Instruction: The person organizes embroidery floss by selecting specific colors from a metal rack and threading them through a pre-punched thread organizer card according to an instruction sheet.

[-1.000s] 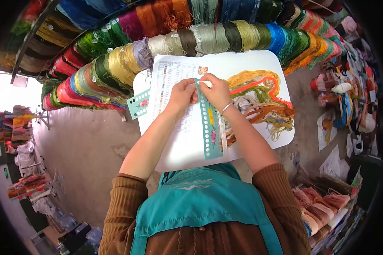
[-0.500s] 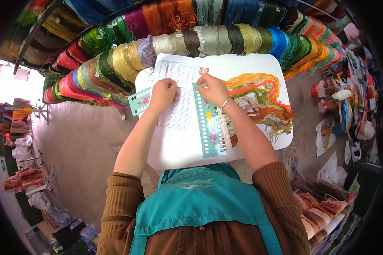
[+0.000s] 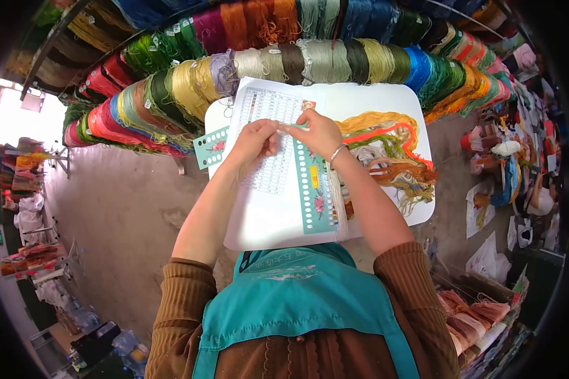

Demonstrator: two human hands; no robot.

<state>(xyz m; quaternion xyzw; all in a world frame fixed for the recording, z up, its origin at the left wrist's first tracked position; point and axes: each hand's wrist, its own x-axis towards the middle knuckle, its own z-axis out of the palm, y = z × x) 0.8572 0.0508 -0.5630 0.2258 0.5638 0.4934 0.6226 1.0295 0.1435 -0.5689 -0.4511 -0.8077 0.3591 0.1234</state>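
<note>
My left hand (image 3: 258, 141) and my right hand (image 3: 316, 134) meet above a printed chart (image 3: 265, 167) on a white board (image 3: 259, 227). Both hands are closed, fingertips pinched close together; what lies between the left fingers is too small to name. Beneath my right hand runs a green card with punched holes (image 3: 308, 201), pale threads (image 3: 339, 205) hanging along its right edge. These threads lead up to my right hand. A second green card (image 3: 211, 147) pokes out left of the chart. Orange, green and brown thread bundles (image 3: 392, 151) lie on the board's right side.
Racks of coloured yarn skeins (image 3: 322, 62) stand directly behind the board. At the right are white plastic bags (image 3: 490, 259), a pile of pinkish skeins (image 3: 464, 316) and another person's arm (image 3: 537, 189). More skeins (image 3: 35, 167) hang at the far left.
My left hand has moved right and slightly up, and its fingertips are now close to those of my right hand. The view has shifted slightly.
</note>
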